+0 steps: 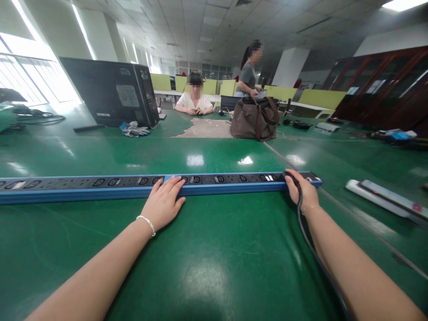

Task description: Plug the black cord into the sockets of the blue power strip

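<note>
A long blue power strip with a black face and a row of sockets lies across the green table. My left hand, with a pale bracelet at the wrist, rests flat on the strip near its middle, fingers stretched out. Near the strip's right end, my right hand is closed round the plug of a black power cord. The plug sits at the strip's face, mostly hidden by my fingers, so how deep it is in a socket does not show. From there the cord runs down along my right forearm.
Behind the strip stand a black computer tower, grey-blue gloves and a brown bag. A white bar-shaped object lies at the right. Two people are beyond the table, one seated, one standing.
</note>
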Available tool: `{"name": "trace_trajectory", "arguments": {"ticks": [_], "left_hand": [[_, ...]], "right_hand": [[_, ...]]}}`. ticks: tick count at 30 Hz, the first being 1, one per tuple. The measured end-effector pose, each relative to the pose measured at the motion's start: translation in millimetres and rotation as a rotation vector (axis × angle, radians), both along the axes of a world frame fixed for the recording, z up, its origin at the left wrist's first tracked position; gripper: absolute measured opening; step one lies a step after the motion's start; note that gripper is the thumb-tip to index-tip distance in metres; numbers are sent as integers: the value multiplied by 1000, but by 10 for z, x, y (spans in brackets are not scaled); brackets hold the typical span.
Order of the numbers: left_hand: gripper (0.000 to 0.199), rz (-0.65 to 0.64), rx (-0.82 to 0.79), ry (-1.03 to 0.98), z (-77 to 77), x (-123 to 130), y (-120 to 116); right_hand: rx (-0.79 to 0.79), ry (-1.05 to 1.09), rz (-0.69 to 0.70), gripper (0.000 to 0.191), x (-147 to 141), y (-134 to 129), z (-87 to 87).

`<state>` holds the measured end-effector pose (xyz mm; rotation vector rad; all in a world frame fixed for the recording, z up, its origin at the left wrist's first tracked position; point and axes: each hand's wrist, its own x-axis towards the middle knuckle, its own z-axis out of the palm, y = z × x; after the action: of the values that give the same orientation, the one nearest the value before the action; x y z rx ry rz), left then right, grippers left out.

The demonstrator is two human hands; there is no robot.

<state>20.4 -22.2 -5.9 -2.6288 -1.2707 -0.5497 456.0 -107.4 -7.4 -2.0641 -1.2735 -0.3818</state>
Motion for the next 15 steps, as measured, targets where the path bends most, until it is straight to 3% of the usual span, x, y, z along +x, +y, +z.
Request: {"name": "trace_trajectory", "arguments": {"ticks": [7, 15], "left_hand": [[48, 15, 3, -4, 8, 2, 3], [48, 16, 0, -15, -4, 1, 13]], "right_hand": [[61, 14, 49, 40, 3, 23, -19], [63, 62, -91, 49, 48, 41, -79]]}}
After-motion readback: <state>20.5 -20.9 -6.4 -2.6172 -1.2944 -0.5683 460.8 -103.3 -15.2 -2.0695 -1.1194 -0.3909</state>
